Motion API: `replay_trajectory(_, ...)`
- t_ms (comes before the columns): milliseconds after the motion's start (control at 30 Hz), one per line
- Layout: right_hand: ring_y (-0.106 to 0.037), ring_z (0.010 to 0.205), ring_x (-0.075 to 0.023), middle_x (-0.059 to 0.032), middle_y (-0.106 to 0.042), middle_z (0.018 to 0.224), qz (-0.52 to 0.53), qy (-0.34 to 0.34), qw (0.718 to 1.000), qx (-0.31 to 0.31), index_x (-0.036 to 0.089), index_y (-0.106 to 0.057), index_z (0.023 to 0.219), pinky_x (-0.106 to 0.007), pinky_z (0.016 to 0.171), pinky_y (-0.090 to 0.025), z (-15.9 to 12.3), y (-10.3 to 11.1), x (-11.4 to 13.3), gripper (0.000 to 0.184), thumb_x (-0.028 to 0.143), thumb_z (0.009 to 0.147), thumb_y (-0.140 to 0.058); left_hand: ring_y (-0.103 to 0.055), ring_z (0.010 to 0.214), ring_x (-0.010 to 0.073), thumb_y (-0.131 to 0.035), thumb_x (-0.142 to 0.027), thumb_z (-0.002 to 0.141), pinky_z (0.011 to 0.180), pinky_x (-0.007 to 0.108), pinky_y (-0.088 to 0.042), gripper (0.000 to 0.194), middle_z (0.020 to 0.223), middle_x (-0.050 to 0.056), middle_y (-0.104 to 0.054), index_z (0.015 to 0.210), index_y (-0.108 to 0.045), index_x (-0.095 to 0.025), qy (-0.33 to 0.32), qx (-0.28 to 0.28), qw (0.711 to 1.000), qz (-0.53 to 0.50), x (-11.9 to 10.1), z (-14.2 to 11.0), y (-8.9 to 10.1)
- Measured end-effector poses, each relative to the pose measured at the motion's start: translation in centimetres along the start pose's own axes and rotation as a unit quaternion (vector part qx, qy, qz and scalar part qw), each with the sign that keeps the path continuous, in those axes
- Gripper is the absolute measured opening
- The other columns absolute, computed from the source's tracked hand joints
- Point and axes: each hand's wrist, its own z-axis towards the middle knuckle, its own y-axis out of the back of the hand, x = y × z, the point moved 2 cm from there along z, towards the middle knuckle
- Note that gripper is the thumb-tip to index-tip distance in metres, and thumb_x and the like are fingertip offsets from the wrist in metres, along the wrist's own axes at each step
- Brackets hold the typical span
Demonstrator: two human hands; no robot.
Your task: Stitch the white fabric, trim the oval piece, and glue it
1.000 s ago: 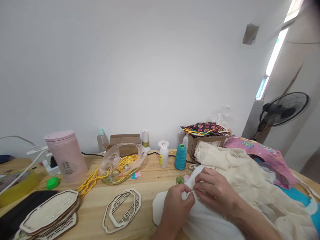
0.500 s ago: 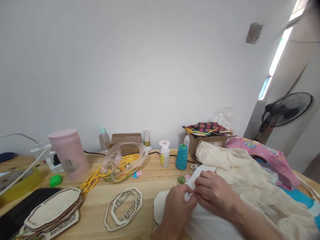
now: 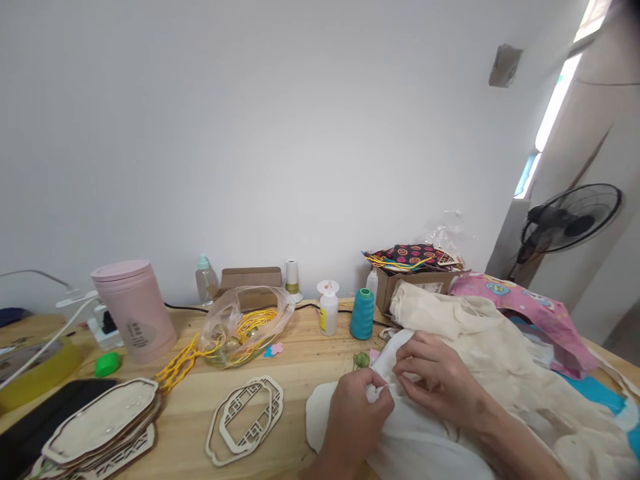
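Note:
My left hand is closed in a pinch over the white cloth, thumb and forefinger together on a bit of it. Just to its right, my right hand has its thumb and forefinger tips drawn close together; anything between them is too small to make out. A small gap separates the two hands. Under and left of my left hand lies a pale flat panel with a rounded edge. Beyond the hands sits a small green tangle of thread.
A teal thread cone and a white squeeze bottle stand behind. Wooden lattice frames, stacked panels, a bag of yellow cords and a pink canister lie leftward. Cream fabric and a cardboard box are right.
My right hand has moved slightly up and right, away from my left hand, its fingers lifting a little. My left hand stays at the cloth. The view has shifted slightly.

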Motion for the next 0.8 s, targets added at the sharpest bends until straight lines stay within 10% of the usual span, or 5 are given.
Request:
replay_trajectory(533,-0.049,0.064,-0.0148,-0.0021,-0.057,0.068,-0.022,-0.023,0.999,0.011,0.02,-0.053,0.07,-0.025,0.057,-0.037,-0.4,-1.1,-0.3,0.015,0.006,0.068,-0.048,-0.05,0.064,0.0162,-0.047,-0.025,0.066,0.059,0.024,-0.035,0.015,0.062,0.0,-0.057,0.063,-0.06,-0.018,-0.007,-0.002,1.0,-0.012,0.2,0.0,-0.1)
replay_trajectory(800,-0.054,0.068,-0.0144,-0.0013,-0.059,0.07,0.125,-0.122,0.985,0.017,0.02,-0.053,0.069,-0.025,0.06,-0.042,-0.5,-1.5,-0.6,0.016,0.005,0.067,-0.048,-0.048,0.059,0.0141,-0.047,-0.025,0.066,0.056,0.023,-0.034,0.013,0.059,-0.002,-0.055,0.063,-0.058,-0.018,-0.004,0.001,0.999,-0.045,0.1,0.2,-0.1)
